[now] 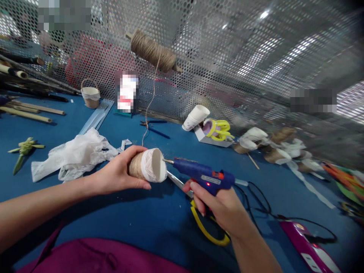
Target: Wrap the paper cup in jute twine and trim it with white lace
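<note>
My left hand point(121, 170) is wrapped around a paper cup point(153, 165) covered in twine, with a white lace band at its rim. The cup lies tilted, its mouth turned to the right. In my right hand point(212, 201) is a blue hot glue gun point(203, 172) with a red light lit; its metal nozzle points left, right by the cup's rim. Whether the tip touches the rim I cannot tell. Beneath the gun lie scissors point(210, 229) with yellow handles, partly hidden by my right hand. A strand of twine runs up from behind the cup to a spool point(152, 51).
White lace point(75, 153) is heaped at left, below a small finished basket point(91, 97). Stacked paper cups point(196, 117) and a box with yellow-taped items point(216, 131) stand at the back. Several twine-covered cups point(277, 153) lie at right. A purple power strip point(307, 242) with black cords sits front right.
</note>
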`<state>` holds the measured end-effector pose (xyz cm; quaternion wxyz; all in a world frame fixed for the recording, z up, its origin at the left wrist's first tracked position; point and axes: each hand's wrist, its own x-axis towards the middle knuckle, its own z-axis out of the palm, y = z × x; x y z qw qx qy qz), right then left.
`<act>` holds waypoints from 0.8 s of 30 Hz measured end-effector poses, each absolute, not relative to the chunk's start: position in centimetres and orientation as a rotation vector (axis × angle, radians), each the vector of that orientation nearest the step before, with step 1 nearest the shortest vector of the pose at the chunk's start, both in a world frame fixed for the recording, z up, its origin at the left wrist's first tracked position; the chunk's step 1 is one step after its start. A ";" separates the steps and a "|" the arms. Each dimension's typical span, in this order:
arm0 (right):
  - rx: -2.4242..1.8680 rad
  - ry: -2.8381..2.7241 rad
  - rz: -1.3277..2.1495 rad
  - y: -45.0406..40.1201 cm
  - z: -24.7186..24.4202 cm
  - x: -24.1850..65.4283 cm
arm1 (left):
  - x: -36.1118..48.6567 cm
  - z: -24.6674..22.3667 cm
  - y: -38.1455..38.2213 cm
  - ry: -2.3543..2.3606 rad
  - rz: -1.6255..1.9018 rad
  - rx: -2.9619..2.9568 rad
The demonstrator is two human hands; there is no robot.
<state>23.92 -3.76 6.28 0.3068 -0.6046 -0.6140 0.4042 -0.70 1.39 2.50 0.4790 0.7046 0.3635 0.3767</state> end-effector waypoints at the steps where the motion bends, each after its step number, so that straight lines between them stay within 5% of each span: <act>1: -1.622 -1.647 1.075 -3.7 6.3 24.0 | -0.7 2.5 1.4 0.890 0.914 1.720; 14: -1.582 -1.642 1.249 -3.6 6.3 24.2 | -0.7 2.2 1.5 0.861 0.915 1.691; 24: -1.195 -0.980 1.618 -3.5 5.0 23.1 | -0.9 1.9 0.8 0.716 0.896 1.532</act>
